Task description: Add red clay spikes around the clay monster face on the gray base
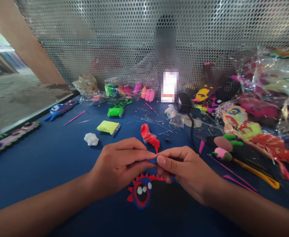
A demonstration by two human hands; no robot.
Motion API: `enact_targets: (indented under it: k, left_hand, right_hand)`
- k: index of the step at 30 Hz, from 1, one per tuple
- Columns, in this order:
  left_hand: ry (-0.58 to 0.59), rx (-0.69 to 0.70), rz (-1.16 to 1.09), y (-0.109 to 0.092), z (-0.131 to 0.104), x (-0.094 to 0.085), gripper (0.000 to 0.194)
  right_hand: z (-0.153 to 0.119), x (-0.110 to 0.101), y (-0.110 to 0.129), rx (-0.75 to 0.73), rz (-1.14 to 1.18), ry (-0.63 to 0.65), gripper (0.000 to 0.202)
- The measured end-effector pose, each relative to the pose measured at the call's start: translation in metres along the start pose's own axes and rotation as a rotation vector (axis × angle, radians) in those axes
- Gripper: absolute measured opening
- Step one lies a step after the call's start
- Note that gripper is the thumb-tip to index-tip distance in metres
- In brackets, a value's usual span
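Note:
Between my two hands is a small piece of blue modelling clay (154, 160), pinched at the fingertips. My left hand (124, 159) closes on it from the left, thumb below and fingers above. From the right, the thumb and forefinger of my right hand (183, 168) press on the same piece. Just below the hands lies a clay creature (142, 192) with a blue and red eye, white dots and red spikes; part of it is hidden by my right hand. Beyond the fingertips rests a red clay strip in clear wrap (150, 136).
White clay (91, 139), a yellow clay packet (108, 127) and a green packet (115, 112) lie at the left. Pink tools (233, 172) and a yellow-handled tool (256, 172) lie at the right. A bright screen (169, 86) stands by the perforated metal panel (124, 33); loose pins lie before it.

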State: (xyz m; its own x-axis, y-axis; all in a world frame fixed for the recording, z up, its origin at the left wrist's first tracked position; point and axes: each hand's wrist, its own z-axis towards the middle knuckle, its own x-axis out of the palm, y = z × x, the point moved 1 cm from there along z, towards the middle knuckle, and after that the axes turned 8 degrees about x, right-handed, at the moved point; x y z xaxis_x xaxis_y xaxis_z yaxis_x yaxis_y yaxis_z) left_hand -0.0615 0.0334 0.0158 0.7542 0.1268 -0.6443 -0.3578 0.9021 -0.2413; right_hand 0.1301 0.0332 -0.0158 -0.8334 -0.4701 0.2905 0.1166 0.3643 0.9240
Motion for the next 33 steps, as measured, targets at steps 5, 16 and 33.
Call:
enact_targets:
  k: [5, 16, 33]
  left_hand:
    - [0.013, 0.015, -0.036, -0.0003, 0.0008, 0.0008, 0.011]
    - [0.001, -0.007, -0.073, 0.0027, -0.0019, 0.0027, 0.014]
    - [0.033, 0.103, 0.071, 0.0019, -0.0029, 0.0033, 0.013]
  right_hand:
    - [0.0004, 0.0006, 0.0029, 0.014, 0.006, 0.028, 0.016]
    - [-0.0002, 0.0023, 0.0032, 0.044, 0.060, 0.001, 0.020]
    - [-0.0001, 0.0044, 0.0004, 0.034, -0.093, -0.062, 0.027]
